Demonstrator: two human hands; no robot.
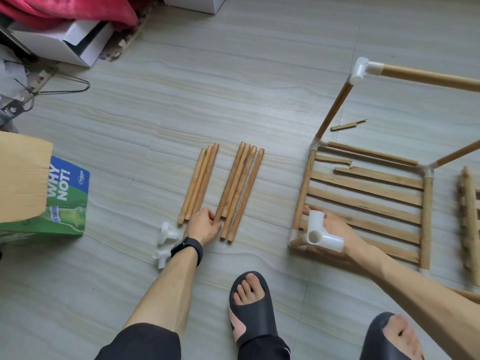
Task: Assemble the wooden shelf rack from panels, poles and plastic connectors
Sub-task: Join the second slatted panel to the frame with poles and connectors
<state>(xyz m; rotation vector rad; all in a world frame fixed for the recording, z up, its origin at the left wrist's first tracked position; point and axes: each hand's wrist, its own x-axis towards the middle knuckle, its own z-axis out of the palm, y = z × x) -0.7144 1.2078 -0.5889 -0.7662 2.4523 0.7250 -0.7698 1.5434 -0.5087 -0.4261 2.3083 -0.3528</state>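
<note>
Several loose wooden poles (233, 188) lie in two bundles on the floor. My left hand (204, 226) reaches to the near end of a pole in the right bundle, fingers curled round its tip. My right hand (335, 229) holds a white three-way plastic connector (320, 233) in its palm, above the near left corner of the partly built rack. That rack has a slatted wooden panel (363, 201), some slats broken, framed by poles, with upright poles rising to a white corner connector (363, 70). Two more white connectors (166, 241) lie beside my left wrist.
A second slatted panel (467, 219) lies at the right edge. A green and brown cardboard box (52, 198) stands at left. White boxes (75, 45), a wire hanger (65, 87) and red cloth sit at the back left. A wood splinter (348, 125) lies behind the rack. My sandalled feet (250, 305) are below.
</note>
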